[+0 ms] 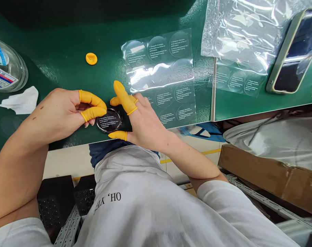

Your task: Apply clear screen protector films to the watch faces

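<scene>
A round black watch body [109, 120] with a printed clear sticker on its face lies at the near edge of the green table [68, 68]. My right hand [140, 116], with yellow finger cots, holds the watch between thumb and fingers, its index finger raised. My left hand [66, 113], also in yellow cots, is curled, and its thumb and index finger pinch at the watch's left rim. Just beyond my right hand lies a clear sheet of round printed stickers [161, 75].
A loose yellow finger cot [91, 58] lies further back. A glass jar [5, 67] and a crumpled white tissue [21, 100] are at the left. Clear plastic bags [243, 31], another sticker sheet [238, 80] and a phone [295, 51] sit at the right. A cardboard box [269, 175] is below the table's edge.
</scene>
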Available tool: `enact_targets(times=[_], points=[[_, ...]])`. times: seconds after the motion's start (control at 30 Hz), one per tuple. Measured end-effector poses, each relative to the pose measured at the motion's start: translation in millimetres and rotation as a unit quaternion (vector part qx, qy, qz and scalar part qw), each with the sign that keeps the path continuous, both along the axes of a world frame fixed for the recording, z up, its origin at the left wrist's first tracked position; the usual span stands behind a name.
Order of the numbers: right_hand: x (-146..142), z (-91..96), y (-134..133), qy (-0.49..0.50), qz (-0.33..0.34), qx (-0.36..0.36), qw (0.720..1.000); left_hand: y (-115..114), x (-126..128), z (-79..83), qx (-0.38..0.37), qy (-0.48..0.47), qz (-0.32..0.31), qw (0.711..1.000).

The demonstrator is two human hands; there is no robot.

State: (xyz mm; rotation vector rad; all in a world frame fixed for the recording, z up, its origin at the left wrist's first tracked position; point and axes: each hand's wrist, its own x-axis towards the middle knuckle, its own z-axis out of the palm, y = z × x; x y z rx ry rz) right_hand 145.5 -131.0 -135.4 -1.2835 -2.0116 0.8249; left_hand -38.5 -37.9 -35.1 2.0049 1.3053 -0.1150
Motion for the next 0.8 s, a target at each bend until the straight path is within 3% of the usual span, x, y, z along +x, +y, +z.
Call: enact_targets(times=[0.37,0.57,0.8], points=[[0.6,0.3,0.1,0.002,0.010,-0.007,1.000,-0.2,-3.5,-2.1,0.008,-0.007,0.009,1.000],[0.6,0.4,0.3,-0.002,0.010,-0.009,1.000,-1.7,3.6,2.5,0.020,0.043,0.028,0.998],[-0.5,-0.7,-0.2,-0.002,0.006,-0.007,1.000,-1.9,-1.9,-0.1,0.037,0.006,-0.016,0.999]])
